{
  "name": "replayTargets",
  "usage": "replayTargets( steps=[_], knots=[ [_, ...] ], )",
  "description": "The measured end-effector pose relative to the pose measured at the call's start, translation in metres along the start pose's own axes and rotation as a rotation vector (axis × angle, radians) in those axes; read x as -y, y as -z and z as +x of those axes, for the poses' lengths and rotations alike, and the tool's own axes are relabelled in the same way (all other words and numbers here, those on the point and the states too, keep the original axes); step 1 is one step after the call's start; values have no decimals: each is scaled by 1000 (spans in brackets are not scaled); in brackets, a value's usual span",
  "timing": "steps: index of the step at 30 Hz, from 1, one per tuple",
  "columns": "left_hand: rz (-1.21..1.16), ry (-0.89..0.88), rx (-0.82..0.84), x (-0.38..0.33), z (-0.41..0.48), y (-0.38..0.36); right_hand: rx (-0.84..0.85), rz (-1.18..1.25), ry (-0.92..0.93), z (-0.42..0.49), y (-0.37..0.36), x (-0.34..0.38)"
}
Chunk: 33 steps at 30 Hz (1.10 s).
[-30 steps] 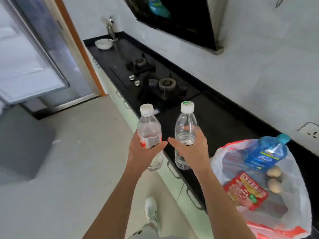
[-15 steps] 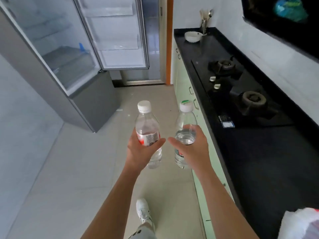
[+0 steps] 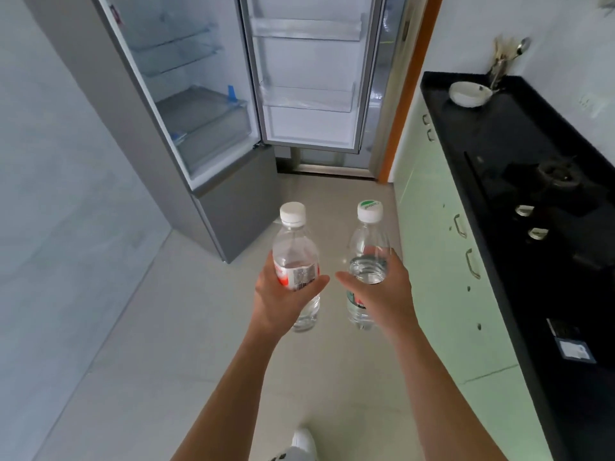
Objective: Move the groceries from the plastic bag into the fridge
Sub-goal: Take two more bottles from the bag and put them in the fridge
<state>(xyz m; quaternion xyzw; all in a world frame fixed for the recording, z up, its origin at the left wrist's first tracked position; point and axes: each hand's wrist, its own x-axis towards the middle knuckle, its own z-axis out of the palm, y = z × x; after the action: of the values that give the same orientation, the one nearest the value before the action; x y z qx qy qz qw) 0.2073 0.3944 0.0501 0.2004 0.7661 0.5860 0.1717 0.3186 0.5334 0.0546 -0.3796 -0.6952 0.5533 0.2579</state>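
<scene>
My left hand (image 3: 283, 296) grips a clear water bottle with a red label (image 3: 294, 251), upright, white cap on top. My right hand (image 3: 379, 291) grips a second clear water bottle with a green-marked cap (image 3: 368, 241), also upright. Both are held out in front of me over the floor. Ahead stands the grey fridge (image 3: 233, 214) with its upper door (image 3: 309, 78) swung open, showing glass shelves and a drawer inside and bins on the door. The plastic bag is out of view.
A black counter (image 3: 519, 181) on pale green cabinets (image 3: 442, 261) runs along the right, with a gas hob (image 3: 545, 181), a white bowl (image 3: 469, 93) and a utensil holder (image 3: 499, 66). A doorway with an orange frame (image 3: 402, 104) lies behind the fridge door. My white shoe (image 3: 299, 444) shows below.
The view has swung left from the counter and bag toward the fridge, which now stands nearer and more central. Both hands still hold their bottles the same way.
</scene>
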Motion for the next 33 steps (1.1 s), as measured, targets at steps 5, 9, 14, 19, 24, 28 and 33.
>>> replayTargets(
  steps=[5,9,14,19,24,28,33],
  knots=[
    [-12,18,-39,8,53,26,42,-14,5,40,-45,10],
    [-21,26,-75,12,87,35,83,-22,16,69,-69,18],
    [-2,27,-126,18,134,41,129,-19,22,117,-96,25],
    [29,17,-193,18,197,34,192,-9,32,185,-117,29],
    [61,20,-246,6,271,13,303,-32,90,273,-129,46],
    [59,18,-282,-8,334,-5,401,-48,134,347,-133,63],
    [53,22,-332,-15,393,-18,429,-39,157,414,-147,68]
  ],
)
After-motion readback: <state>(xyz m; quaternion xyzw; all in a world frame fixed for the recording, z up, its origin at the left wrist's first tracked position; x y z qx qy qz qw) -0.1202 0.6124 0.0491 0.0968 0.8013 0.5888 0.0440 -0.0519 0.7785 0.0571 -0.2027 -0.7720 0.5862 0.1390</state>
